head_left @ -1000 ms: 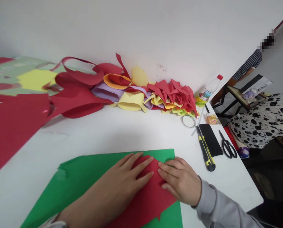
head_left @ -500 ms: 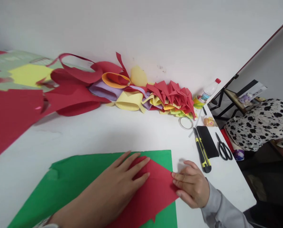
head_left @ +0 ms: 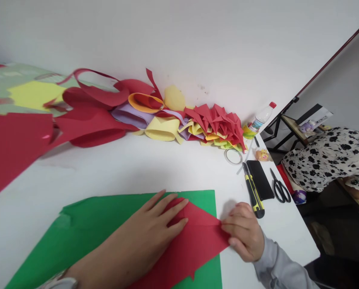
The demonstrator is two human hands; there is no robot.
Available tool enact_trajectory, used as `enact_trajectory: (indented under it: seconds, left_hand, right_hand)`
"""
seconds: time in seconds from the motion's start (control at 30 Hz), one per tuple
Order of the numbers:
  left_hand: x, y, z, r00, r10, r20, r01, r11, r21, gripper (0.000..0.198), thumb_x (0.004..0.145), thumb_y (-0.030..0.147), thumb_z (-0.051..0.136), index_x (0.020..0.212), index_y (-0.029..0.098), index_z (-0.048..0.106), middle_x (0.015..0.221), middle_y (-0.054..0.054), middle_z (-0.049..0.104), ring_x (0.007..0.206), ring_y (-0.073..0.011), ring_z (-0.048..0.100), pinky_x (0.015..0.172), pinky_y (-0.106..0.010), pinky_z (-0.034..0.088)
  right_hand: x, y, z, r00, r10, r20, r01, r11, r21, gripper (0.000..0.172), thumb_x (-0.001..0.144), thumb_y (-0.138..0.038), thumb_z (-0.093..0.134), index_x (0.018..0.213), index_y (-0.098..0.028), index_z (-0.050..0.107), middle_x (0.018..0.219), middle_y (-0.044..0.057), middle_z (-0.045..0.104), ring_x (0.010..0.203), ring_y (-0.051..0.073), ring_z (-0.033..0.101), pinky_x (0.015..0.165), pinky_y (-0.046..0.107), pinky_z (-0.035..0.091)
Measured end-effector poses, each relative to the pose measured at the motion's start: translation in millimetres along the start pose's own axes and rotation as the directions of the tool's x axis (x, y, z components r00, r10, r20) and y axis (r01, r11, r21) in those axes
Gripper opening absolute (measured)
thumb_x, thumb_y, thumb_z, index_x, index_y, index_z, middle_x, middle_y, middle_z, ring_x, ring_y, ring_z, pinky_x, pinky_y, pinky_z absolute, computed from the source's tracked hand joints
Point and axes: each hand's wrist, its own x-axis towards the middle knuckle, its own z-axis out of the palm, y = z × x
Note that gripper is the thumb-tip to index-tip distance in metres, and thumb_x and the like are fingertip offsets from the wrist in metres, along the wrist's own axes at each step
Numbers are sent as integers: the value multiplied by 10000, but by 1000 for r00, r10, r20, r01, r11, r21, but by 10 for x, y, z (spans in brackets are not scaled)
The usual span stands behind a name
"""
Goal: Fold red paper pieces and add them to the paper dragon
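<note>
A sheet of red paper (head_left: 194,245), its right end tapering to a point, lies over a larger green sheet (head_left: 86,224). My left hand (head_left: 155,228) rests flat on the red paper with its fingers spread, hiding part of its upper left side. At the paper's right corner, my right hand (head_left: 244,230) pinches the edge between thumb and fingers. A faint crease runs across the red paper toward that pinched corner. One small red tip juts from the paper's lower edge.
Beyond the hands are rolled and folded coloured papers (head_left: 164,128) and a red pleated paper piece (head_left: 218,120). To the right lie a tape ring (head_left: 233,156), utility knife (head_left: 254,192), black flat case (head_left: 260,179), scissors (head_left: 280,189) and bottle (head_left: 260,120). A person in patterned clothing (head_left: 323,160) is beyond the table.
My right hand has shifted slightly right along the red paper's corner, and the crease there shows more clearly. My left hand stays on the paper. The view has turned slightly.
</note>
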Motion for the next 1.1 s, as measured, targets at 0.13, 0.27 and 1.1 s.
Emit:
enact_trajectory:
  seconds: [0.13,0.27,1.1]
  left_hand:
    - [43,-134,-12,997,67,22,-68,997,22,353,836,282,599,1186,324,624,1370,-41,585,1278,-294,478,1104,-546,275]
    - [113,-325,-38,998,54,19,-55,998,28,393,861,226,565,1233,351,589,1396,-21,559,1333,-258,417,1132,-521,230]
    - [92,-356,76,998,8,-59,-11,999,-46,599,774,58,543,1246,423,586,1456,-44,493,1358,-293,398,1091,-579,301]
  right_hand:
    - [311,-9,116,998,-2,57,4,999,-34,321,890,-133,461,1182,-134,594,1018,108,680,959,233,543,845,405,481]
    - [557,165,291,988,-59,144,65,997,-37,356,898,-105,406,1178,-170,617,1019,101,638,940,220,526,819,378,481]
    - [86,388,75,992,-122,-27,121,991,-62,170,931,-128,513,880,-184,666,1002,66,733,907,179,614,742,350,512]
